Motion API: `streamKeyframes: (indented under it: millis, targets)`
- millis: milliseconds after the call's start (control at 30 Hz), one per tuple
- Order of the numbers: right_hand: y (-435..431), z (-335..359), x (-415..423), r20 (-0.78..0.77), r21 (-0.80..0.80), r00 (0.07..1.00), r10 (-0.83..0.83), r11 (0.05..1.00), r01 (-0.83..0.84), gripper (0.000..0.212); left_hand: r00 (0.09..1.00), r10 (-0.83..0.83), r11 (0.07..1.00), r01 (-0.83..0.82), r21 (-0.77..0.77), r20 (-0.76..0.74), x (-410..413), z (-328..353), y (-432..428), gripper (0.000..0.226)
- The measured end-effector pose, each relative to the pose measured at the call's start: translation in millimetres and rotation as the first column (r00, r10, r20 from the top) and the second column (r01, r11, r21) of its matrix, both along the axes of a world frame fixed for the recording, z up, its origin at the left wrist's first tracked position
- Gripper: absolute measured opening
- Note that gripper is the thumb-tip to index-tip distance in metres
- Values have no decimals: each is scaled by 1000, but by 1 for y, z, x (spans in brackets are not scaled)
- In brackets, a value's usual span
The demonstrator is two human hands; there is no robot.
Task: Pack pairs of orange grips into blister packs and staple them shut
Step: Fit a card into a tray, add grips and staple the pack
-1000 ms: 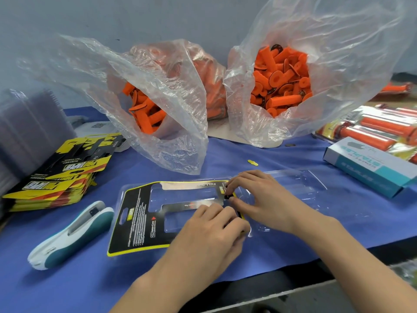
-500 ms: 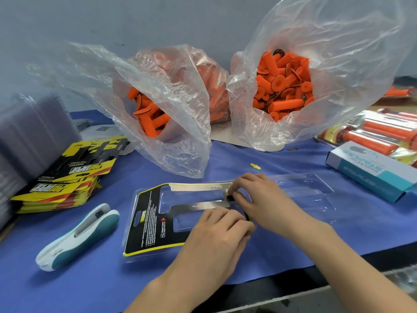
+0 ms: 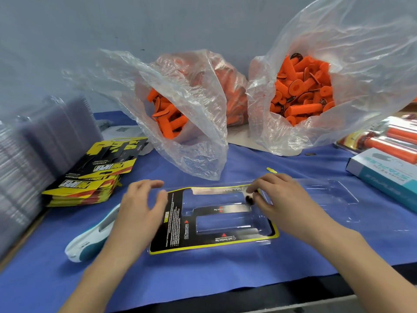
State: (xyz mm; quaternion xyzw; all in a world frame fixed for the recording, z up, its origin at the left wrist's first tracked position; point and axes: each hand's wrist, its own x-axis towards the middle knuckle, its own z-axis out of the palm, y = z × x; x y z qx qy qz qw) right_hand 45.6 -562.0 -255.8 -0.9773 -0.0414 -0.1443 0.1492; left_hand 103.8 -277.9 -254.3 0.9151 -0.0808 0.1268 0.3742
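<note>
- The clear plastic blister pack point(image 3: 327, 197) lies opened flat on the blue table cloth point(image 3: 225, 272), its two moulded hollows empty; a black-and-yellow printed card point(image 3: 171, 224) sits in its left half.
- The left hand point(image 3: 137, 208) is spread wide at the card's left edge, thumb touching it, holding nothing.
- The right hand point(image 3: 282, 199) rests over the pack's middle, bent fingertips on the card's far right corner — whether they pinch or only press it cannot be told.
- The orange rubber grips point(image 3: 302, 96) fill two clear plastic bags behind the pack, well apart from both hands.
- A white-and-teal stapler point(image 3: 88, 242) lies just beside the left wrist, partly under it.
</note>
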Motion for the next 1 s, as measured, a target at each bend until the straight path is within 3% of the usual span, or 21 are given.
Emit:
streamKeyframes:
  millis: [67, 167, 500, 633, 1000]
  targets:
    - [10, 7, 3, 53, 42, 999, -6, 999, 4, 23, 990, 62, 995, -72, -75, -125, 10, 2, 9, 25]
    - [39, 12, 10, 67, 97, 997, 45, 994, -52, 32, 982, 69, 990, -90, -113, -176, 18, 2, 9, 34]
    - [83, -15, 25, -218, -27, 965, 147, 987, -156, 53, 948, 77, 997, -76, 14, -309, 31, -14, -19, 62]
    - [84, -16, 24, -218, -57, 964, 151, 984, -167, 54, 959, 99, 995, -87, 56, -267, 32, -21, -23, 46]
    - [81, -16, 24, -237, -45, 959, 157, 984, -172, 54, 944, -1, 974, -74, -214, -330, 43, -24, -7, 21]
